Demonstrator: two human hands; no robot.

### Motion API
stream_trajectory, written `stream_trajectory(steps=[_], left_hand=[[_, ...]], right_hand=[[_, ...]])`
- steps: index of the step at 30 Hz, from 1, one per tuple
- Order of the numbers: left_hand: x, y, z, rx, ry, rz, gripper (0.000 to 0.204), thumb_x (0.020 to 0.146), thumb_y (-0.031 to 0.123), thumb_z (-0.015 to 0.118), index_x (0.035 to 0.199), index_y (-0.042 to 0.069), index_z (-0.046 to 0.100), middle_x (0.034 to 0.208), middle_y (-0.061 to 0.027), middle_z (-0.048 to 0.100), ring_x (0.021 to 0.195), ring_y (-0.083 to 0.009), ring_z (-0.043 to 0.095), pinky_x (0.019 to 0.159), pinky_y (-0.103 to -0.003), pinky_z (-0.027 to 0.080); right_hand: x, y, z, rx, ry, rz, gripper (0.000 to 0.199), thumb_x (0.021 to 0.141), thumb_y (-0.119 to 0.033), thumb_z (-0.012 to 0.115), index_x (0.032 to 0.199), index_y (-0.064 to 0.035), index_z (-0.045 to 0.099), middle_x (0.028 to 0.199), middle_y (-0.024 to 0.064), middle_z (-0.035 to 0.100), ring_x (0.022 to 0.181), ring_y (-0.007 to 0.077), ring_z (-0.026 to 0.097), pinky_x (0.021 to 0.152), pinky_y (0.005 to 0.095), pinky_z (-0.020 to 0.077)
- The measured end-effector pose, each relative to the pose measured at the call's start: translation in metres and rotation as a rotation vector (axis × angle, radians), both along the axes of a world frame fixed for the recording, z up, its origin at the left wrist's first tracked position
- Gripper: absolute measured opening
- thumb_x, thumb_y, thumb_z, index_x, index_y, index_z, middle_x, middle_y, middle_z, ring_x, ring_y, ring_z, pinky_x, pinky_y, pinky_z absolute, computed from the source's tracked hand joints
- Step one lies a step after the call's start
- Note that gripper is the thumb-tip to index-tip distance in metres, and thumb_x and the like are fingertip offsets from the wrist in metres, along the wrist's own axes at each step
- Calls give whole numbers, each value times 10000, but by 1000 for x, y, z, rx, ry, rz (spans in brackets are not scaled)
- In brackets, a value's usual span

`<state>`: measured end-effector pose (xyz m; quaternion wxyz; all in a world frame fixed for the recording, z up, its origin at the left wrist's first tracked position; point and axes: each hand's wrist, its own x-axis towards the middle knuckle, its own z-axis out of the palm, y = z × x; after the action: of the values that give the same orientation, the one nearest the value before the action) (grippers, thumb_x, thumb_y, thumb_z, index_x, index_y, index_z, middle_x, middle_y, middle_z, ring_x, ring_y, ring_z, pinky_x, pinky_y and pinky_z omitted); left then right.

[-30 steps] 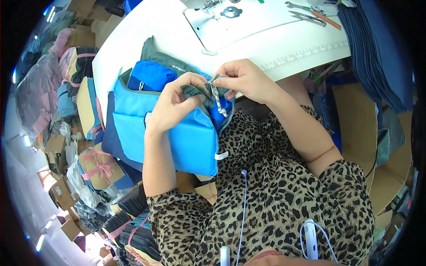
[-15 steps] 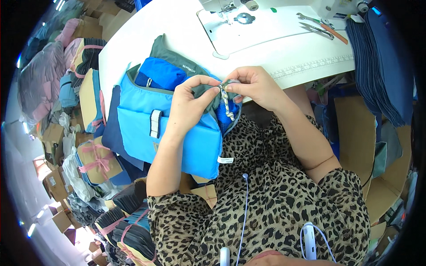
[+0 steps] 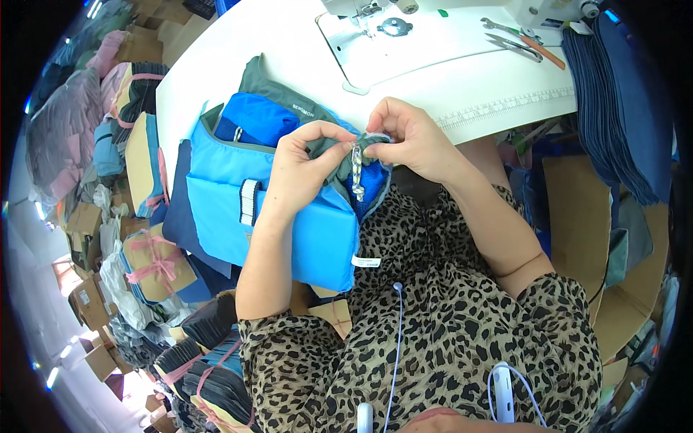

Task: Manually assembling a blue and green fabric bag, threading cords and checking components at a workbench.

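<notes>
A light blue fabric bag (image 3: pixel 216 173) with dark grey trim lies over the table's edge and toward my lap. My left hand (image 3: pixel 307 166) is closed in a pinch, thumb and forefinger at the top of a patterned cord zip pull (image 3: pixel 356 173) that hangs down. Opposite it, my right hand (image 3: pixel 411 141) pinches the bag's gathered grey edge, its fingertips close to the left ones. Below the fingers shows bright blue lining (image 3: pixel 373 180). A blue pouch (image 3: pixel 263 115) with a small zip pull sticks out of the bag's opening. Exactly what lies between the fingertips is partly hidden.
Beyond the bag stands a sewing machine (image 3: pixel 361 11) on the white table (image 3: pixel 404 79). Snips (image 3: pixel 514 47) and an orange-handled tool (image 3: pixel 545 54) lie at its right. Dark blue fabric pieces (image 3: pixel 606 108) hang at the right; tied bundles (image 3: pixel 155 260) fill the left.
The bag has shifted slightly left. My right hand has moved a little up and left, and the cord pull now hangs straighter. Both pinches stay closed.
</notes>
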<state>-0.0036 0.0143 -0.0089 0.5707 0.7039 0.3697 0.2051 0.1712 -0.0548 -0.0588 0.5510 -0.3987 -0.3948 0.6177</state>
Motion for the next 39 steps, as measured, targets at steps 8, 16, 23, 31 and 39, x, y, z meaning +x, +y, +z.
stream_trajectory(steps=[8,16,23,31,39], left_hand=[[0,0,-3,-22,-12,9,85,810,3,619,886,13,656,825,2,639,753,-36,543,666,-183,431],[-7,4,5,-134,6,-73,211,779,-42,612,980,22,624,897,-5,626,820,-48,542,724,-188,427],[-6,3,2,-82,-34,-66,221,760,-37,621,960,43,573,864,5,607,747,-35,532,630,-177,423],[-7,-1,12,-146,80,-59,165,764,-34,650,909,32,606,860,12,621,809,-49,562,740,-198,453],[-6,-1,16,17,44,-110,233,713,-51,658,923,33,601,963,-25,605,939,-94,549,858,-251,421]], right_hand=[[-1,0,-1,20,21,-4,222,749,16,642,912,-20,495,752,5,546,686,51,504,592,202,399],[3,-2,3,-31,34,37,236,783,34,590,991,-43,511,784,15,571,670,59,501,587,198,405],[0,-3,-2,59,-9,62,254,830,45,543,1059,-63,518,818,-3,560,661,45,493,586,188,419],[0,-5,-5,36,2,44,297,794,55,583,1047,-57,475,892,26,566,793,67,550,637,191,472],[1,-3,-1,73,9,59,313,790,61,576,1059,-58,471,902,26,565,801,62,551,637,184,474]])
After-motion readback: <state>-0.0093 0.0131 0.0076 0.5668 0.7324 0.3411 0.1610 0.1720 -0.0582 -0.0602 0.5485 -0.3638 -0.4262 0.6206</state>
